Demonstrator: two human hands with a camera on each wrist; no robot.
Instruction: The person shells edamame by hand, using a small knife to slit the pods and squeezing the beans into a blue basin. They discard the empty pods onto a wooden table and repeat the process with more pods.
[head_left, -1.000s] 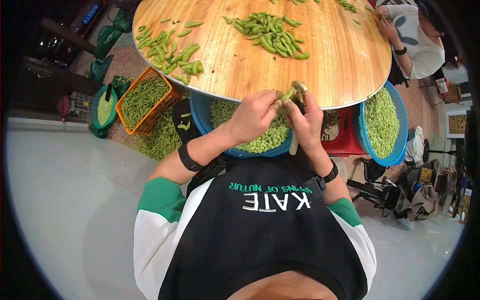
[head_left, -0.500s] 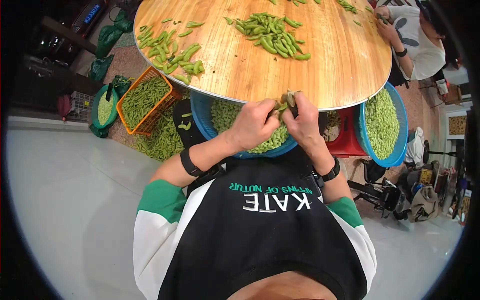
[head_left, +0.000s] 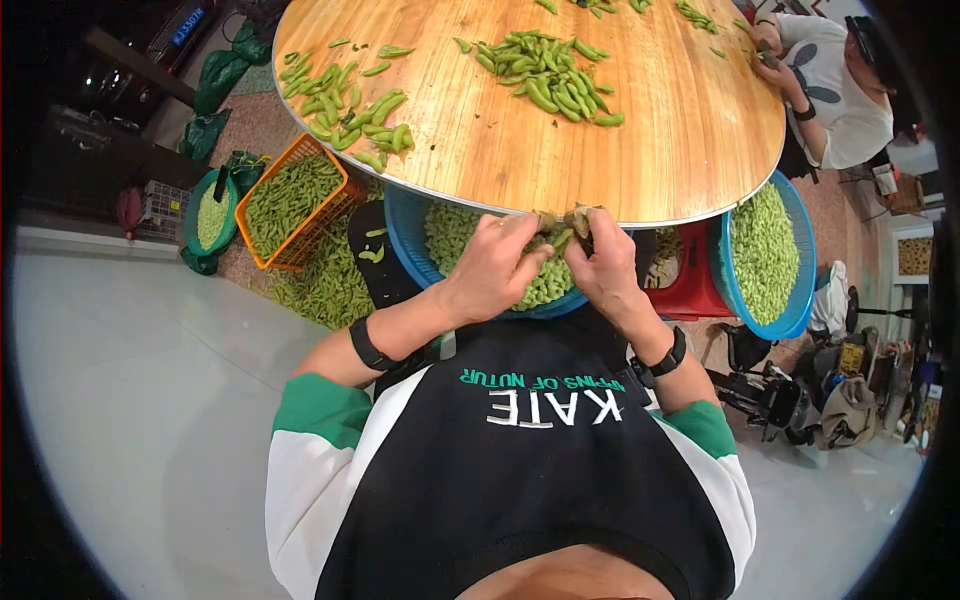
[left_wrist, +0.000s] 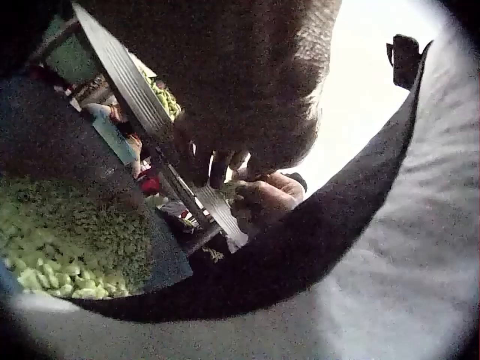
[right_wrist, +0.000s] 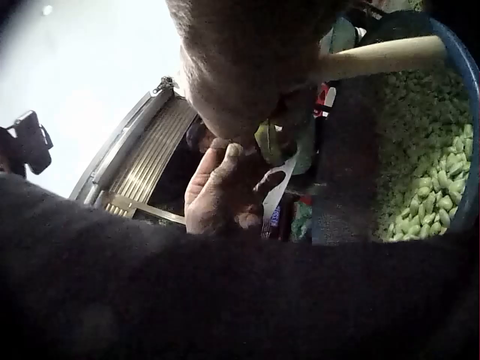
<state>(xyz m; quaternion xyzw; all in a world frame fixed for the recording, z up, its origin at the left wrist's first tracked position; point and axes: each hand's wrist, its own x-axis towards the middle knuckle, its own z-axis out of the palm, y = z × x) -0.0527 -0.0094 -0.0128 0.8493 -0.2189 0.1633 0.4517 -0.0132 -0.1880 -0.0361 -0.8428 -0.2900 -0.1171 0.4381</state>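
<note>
Over a blue basin (head_left: pixel 403 235) of shelled green beans (head_left: pixel 545 290), both hands meet at a green soybean pod (head_left: pixel 562 240). My right hand (head_left: pixel 608 268) pinches the pod between thumb and curled fingers; the right wrist view also shows the pod (right_wrist: pixel 266 142). My left hand (head_left: pixel 493 265) has its thumb and index finger at the pod's other end. Brownish coverings show on the fingertips of both hands. A pale stick-like handle (right_wrist: pixel 390 58) extends beside the right hand over the basin in the right wrist view.
The round wooden table (head_left: pixel 680 150) has its edge just beyond the hands. Pod piles (head_left: pixel 550 75) lie on it. An orange crate (head_left: pixel 300 200) of pods stands left, another blue basin (head_left: pixel 765 255) of beans right. Across the table sits another person (head_left: pixel 830 90).
Both hands have drawn back from over the table edge toward the body, above the basin. The fingertips of the two hands have moved slightly apart around the pod.
</note>
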